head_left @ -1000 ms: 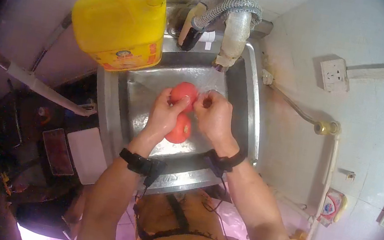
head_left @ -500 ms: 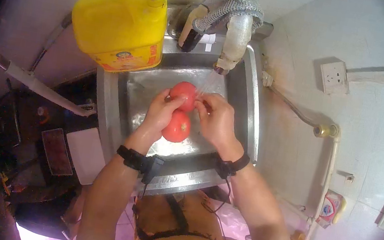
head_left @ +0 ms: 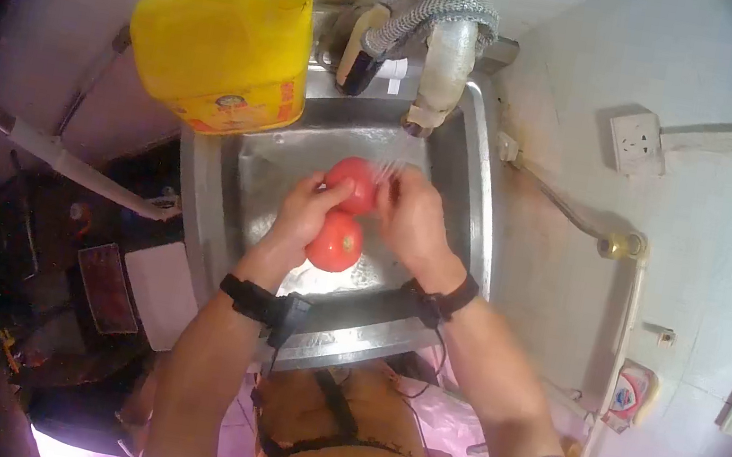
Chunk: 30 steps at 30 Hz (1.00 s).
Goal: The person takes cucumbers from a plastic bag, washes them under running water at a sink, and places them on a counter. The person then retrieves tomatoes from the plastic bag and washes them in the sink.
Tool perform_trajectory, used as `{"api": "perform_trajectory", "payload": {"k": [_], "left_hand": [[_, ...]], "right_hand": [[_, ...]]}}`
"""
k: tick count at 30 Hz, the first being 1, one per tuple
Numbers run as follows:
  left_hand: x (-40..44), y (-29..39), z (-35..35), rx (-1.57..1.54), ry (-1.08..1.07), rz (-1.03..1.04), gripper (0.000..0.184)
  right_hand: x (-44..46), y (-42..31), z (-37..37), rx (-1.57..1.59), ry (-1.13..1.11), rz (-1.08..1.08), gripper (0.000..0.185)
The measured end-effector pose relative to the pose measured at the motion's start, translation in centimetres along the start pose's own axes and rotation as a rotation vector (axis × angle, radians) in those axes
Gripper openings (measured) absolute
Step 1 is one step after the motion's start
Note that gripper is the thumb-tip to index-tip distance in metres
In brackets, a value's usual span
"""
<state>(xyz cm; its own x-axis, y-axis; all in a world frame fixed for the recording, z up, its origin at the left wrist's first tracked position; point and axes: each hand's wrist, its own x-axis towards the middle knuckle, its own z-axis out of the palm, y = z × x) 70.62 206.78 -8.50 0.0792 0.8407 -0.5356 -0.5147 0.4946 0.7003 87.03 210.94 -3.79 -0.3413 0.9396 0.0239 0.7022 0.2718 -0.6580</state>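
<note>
Over the metal sink (head_left: 478, 184), my left hand (head_left: 299, 218) grips a red tomato (head_left: 353, 179) under running water from the faucet (head_left: 445, 74). A second tomato (head_left: 335, 243), with its stem scar showing, is just below the first, beside my left hand. My right hand (head_left: 413, 217) is at the right side of the upper tomato, its fingers bent together; whether they pinch anything is too small to make out.
A big yellow pump jug (head_left: 221, 53) stands at the sink's back left corner. Metal mesh (head_left: 440, 1) drapes over the faucet. Pipes (head_left: 626, 337) and a socket (head_left: 636, 142) are on the right wall. A white tray (head_left: 162, 292) lies left of the sink.
My right hand has shifted slightly at the tomato's right side, its fingers moving up into the water stream. The lower tomato shows more fully than a second ago. My left hand keeps its grip.
</note>
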Motion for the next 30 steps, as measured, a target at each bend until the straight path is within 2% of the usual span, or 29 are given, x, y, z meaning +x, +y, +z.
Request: {"api": "perform_trajectory", "payload": {"k": [1,5,10,14,18,21,23,27,29,30], "left_hand": [[0.0,-0.1,-0.1,-0.016,-0.006,-0.012,0.041],[-0.3,0.3,-0.3,-0.042,0.001,-0.057,0.043],[-0.4,0.3,-0.5,-0.003,-0.026,-0.031,0.042],[-0.4,0.1,0.0,0.093,0.034,0.029,0.04],[0.3,-0.4,-0.3,0.173,-0.002,0.096,0.039],[-0.1,0.1,-0.1,0.152,-0.024,0.075,0.04],[-0.3,0.4,0.1,0.117,-0.03,0.033,0.041],[-0.5,0.4,0.0,0.123,0.021,0.025,0.041],[-0.4,0.3,-0.1,0.135,0.009,0.035,0.041],[-0.2,0.0,-0.3,0.13,0.032,0.032,0.041]], "right_hand": [[0.1,0.1,0.1,0.084,0.022,0.081,0.009],[-0.9,-0.2,-0.6,0.246,-0.009,0.102,0.009],[-1.2,0.4,-0.9,0.034,0.018,-0.179,0.016],[-1.4,0.8,-1.0,-0.11,-0.025,-0.268,0.018],[-1.2,0.1,-1.1,-0.18,-0.085,-0.188,0.018],[-1.1,-0.2,-0.7,-0.096,0.005,-0.119,0.016],[-1.0,-0.4,-0.7,0.134,0.011,0.099,0.013],[-1.2,0.8,-0.2,0.246,-0.002,0.126,0.013],[-1.2,0.2,-0.5,0.123,0.048,-0.032,0.012],[-1.3,0.1,-0.5,0.124,0.049,-0.031,0.012]]}}
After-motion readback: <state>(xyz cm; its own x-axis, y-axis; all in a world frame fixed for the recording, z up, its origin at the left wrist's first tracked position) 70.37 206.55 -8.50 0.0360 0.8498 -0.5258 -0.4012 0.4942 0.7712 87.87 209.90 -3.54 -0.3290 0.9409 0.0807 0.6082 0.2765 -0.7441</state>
